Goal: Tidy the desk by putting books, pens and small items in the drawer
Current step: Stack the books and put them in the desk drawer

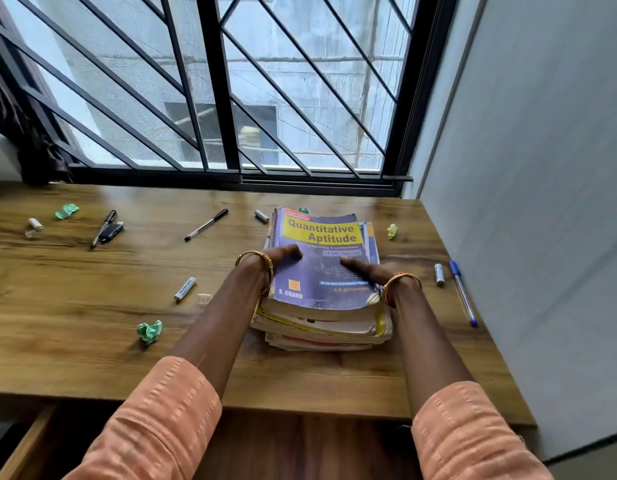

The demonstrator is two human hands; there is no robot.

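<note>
Clearly, the main danger now is the stack of books (321,306) itself. It stands on the desk (92,306) near the right side, between both hands, and the books under the top book (321,261) are not lined up: their edges stick out at different places. The left hand (276,259) clasps the left side of the stack with its thumb laid flat on the purple cover; the right hand (369,271) does the same on the right side. How the other fingers lie below I cannot tell, because the books hide them. If the grip catches only the upper books, I think the lower ones can slide out and fall when the stack is lifted.

The drawer (30,441) seems open under the front edge, at the lower left, so the heavy load must travel over the edge. The highlighter (185,289) and the green paper ball (149,331) lie near this way and could be swept down
</note>
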